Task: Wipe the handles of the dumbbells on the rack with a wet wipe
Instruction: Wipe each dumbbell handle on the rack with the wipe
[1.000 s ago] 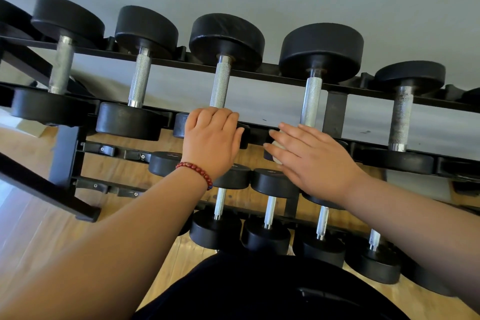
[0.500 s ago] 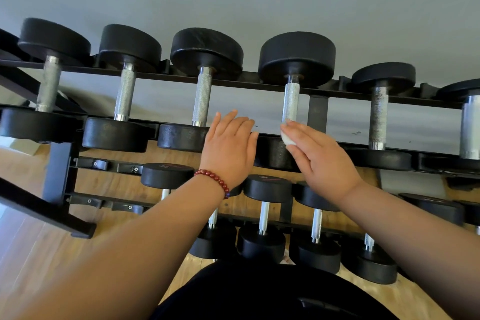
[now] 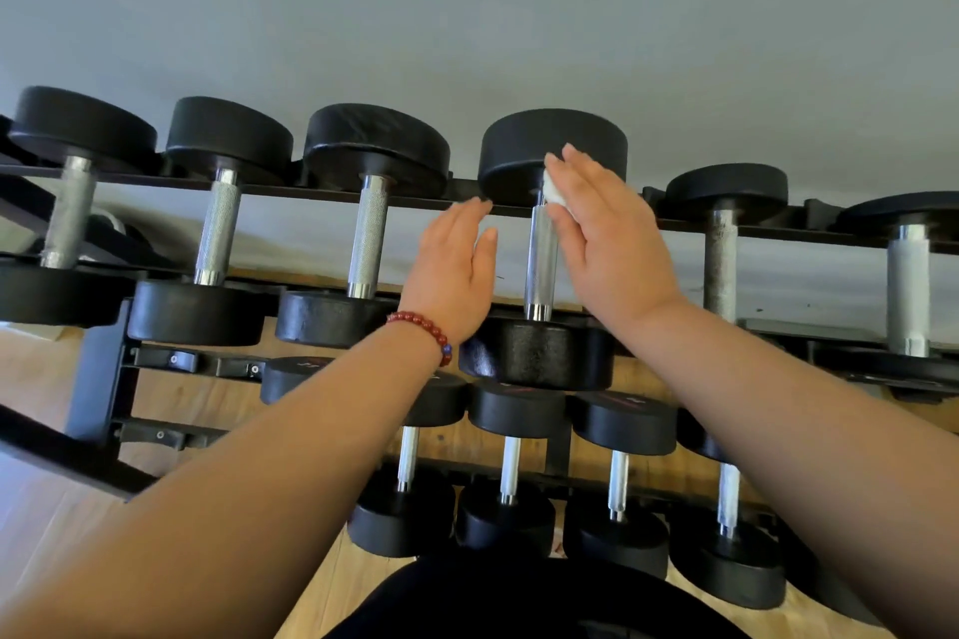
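Most of the wet wipe lies hidden under the right hand, whose thumb is out of sight, so its grip cannot be told; the left forearm covers part of a lower dumbbell, and the rightmost dumbbell is cut by the edge.
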`<act>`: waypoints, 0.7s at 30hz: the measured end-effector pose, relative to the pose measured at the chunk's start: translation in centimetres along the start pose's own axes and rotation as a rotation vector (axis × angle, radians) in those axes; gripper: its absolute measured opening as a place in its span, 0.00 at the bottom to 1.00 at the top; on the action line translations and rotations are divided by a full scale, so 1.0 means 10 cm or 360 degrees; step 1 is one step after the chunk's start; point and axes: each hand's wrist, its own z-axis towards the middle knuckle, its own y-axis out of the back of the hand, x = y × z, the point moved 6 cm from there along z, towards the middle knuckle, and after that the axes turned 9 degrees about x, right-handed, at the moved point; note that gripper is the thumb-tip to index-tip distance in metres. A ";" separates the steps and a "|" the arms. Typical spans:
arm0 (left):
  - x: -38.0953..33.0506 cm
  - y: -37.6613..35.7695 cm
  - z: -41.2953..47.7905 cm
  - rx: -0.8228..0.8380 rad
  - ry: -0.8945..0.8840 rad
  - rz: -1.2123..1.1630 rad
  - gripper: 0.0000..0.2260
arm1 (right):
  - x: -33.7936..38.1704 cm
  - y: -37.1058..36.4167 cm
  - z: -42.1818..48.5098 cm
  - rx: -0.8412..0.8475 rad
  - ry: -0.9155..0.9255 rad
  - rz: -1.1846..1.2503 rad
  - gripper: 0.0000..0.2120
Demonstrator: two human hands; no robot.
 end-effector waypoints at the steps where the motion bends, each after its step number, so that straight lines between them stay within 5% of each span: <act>1: -0.03 0.04 0.08 -0.0015 -0.0031 0.0017 0.19 | -0.02 0.00 0.09 -0.0019 -0.0011 -0.0047 0.22; 21: -0.28 0.04 1.03 0.0033 -0.0289 -0.0181 0.19 | -0.25 -0.18 0.67 0.0028 -0.0185 -0.0095 0.22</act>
